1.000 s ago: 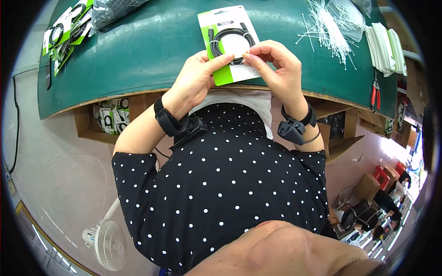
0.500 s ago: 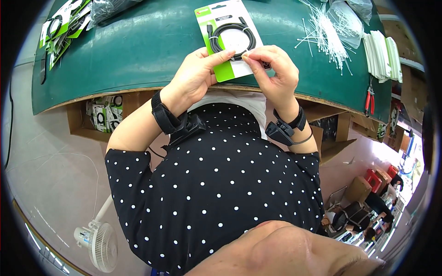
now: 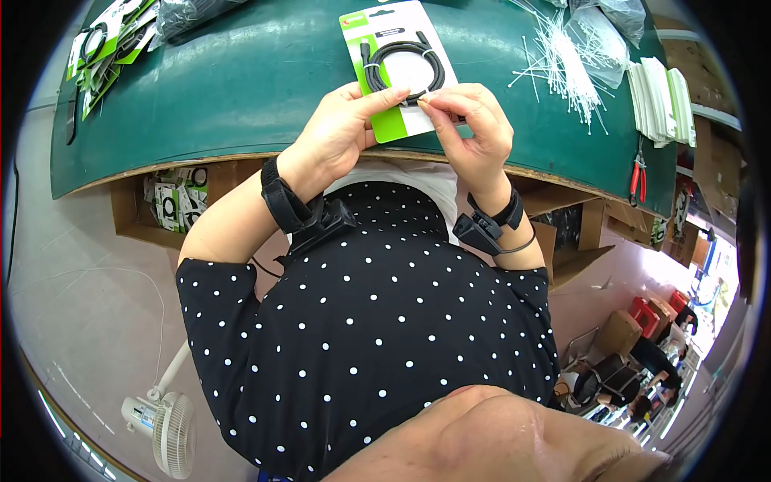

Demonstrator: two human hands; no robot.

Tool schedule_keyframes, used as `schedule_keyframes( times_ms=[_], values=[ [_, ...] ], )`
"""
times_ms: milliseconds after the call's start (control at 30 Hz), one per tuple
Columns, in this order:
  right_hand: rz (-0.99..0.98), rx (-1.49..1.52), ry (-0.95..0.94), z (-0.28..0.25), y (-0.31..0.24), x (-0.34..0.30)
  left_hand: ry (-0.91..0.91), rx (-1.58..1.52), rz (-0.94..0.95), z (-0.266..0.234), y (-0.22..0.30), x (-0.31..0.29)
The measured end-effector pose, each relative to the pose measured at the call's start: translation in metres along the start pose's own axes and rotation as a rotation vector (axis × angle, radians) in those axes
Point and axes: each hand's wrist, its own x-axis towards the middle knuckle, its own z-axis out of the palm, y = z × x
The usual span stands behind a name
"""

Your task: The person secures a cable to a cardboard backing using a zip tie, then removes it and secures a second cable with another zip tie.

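A white and green backing card (image 3: 405, 122) tilts slightly at the table's front edge, with a coiled black cable (image 3: 440, 71) lying on its face. White ties cross the coil at its left and upper right. My left hand (image 3: 341, 124) grips the card's left side, thumb pressed on the front by the bottom of the coil, its other fingers partly hidden behind. The fingertips of my right hand (image 3: 478, 128) are pinched together at the coil's lower edge, close to my left thumb. What sits in that pinch, probably a thin tie end, is too small to make out.
A loose heap of white cable ties (image 3: 566, 68) lies on the green table (image 3: 217, 96) at right. Beyond it are stacked cards (image 3: 660, 100) and red-handled pliers (image 3: 638, 181). Carded cables (image 3: 104, 52) pile up at far left. Open cardboard boxes (image 3: 148, 229) stand below the table.
My right hand shifts slightly left, still pinching at the bottom of the coil. My left hand keeps its hold on the card. The whole view moves a little.
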Motion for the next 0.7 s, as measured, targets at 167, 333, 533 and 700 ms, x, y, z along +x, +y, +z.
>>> schedule_keyframes(
  times_ms=[167, 333, 533, 700],
  values=[
    [-0.113, -0.17, -0.037, -0.003, 0.005, -0.001, 0.003, 0.01, -0.002, 0.002, 0.003, -0.001],
    [-0.09, -0.2, -0.029, -0.007, 0.002, 0.001, 0.007, 0.007, 0.006, 0.001, 0.002, -0.002],
    [-0.134, -0.207, -0.064, -0.012, -0.001, 0.004, 0.013, 0.009, 0.015, 0.002, 0.002, -0.002],
    [-0.186, -0.25, -0.097, -0.01, -0.001, 0.003, 0.021, 0.024, 0.021, 0.0, -0.001, 0.0]
  ],
)
